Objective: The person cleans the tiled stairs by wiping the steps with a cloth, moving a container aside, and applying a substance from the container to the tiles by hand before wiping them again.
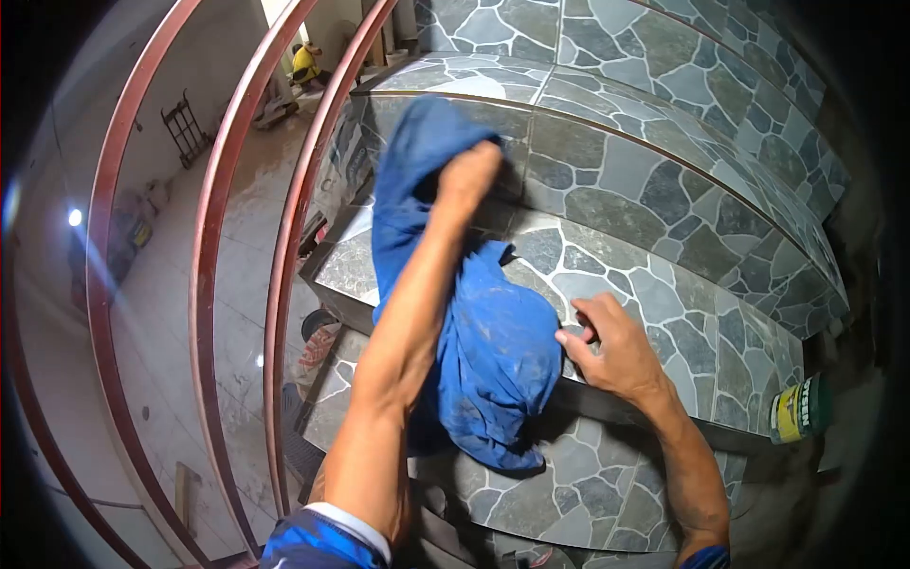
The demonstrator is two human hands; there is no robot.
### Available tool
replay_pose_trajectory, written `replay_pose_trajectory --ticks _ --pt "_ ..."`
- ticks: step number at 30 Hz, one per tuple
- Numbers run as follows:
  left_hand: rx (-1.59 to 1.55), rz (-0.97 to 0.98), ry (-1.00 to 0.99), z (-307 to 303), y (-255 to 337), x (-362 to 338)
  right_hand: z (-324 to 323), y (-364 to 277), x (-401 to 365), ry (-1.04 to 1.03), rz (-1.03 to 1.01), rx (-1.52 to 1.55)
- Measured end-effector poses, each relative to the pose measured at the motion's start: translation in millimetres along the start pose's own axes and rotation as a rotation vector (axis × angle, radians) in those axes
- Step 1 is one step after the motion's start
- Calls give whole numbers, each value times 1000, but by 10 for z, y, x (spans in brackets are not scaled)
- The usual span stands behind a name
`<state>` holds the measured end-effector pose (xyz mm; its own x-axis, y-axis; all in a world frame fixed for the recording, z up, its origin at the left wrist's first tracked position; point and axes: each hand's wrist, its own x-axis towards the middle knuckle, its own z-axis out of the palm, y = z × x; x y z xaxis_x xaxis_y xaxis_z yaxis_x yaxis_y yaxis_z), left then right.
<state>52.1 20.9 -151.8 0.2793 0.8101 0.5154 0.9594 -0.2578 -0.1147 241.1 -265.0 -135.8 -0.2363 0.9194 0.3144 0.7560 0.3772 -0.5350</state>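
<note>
Bunched blue cloth (507,327), with dusty smudges on its rounded front, hangs across the stone-patterned stair tread (630,294). My left hand (467,177) is closed on the upper part of this cloth, close to the riser, and looks slightly blurred. The cloth's upper end drapes to the left of that hand, and my left forearm passes in front of its middle. My right hand (611,346) is open, thumb and fingers apart, with the thumb tip right at the cloth's right side.
Red-brown metal railing bars (209,237) curve along the left. A green bucket with a yellow label (801,410) stands at the right end of the steps. On the floor beyond the railing are a hand truck (185,130) and a person in yellow (305,64).
</note>
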Motion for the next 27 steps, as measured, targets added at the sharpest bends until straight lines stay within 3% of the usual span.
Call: replay_pose_trajectory --ticks 4,6,8,10,12,15,17,18,19,20,26,27 --pt "-864 -130 306 637 -393 283 211 125 57 11 -64 -185" --pt "-1296 -206 449 1049 -502 282 216 178 56 -12 -27 -119" --pt "-979 -634 125 -100 -376 14 255 211 48 33 -40 -122" --pt "-856 -543 106 -231 -75 -106 270 205 66 84 -101 -185" --pt "-840 -369 -170 -607 311 -223 292 164 63 100 -138 -211" --pt "-715 96 434 221 235 4 270 182 84 104 -156 -213" --pt "-1364 36 373 363 141 -109 297 183 50 117 -141 -191" --pt "-2024 -225 59 298 -15 -155 310 194 28 123 -143 -199" --pt "-2062 -122 118 408 73 -131 313 192 29 132 -152 -209" --pt "-2094 -17 185 441 141 -100 314 175 46 141 -167 -220" --pt "-515 75 481 112 26 -135 327 152 76 139 -199 -238" --pt "-873 103 350 220 32 -171 349 154 48 137 -195 -245"
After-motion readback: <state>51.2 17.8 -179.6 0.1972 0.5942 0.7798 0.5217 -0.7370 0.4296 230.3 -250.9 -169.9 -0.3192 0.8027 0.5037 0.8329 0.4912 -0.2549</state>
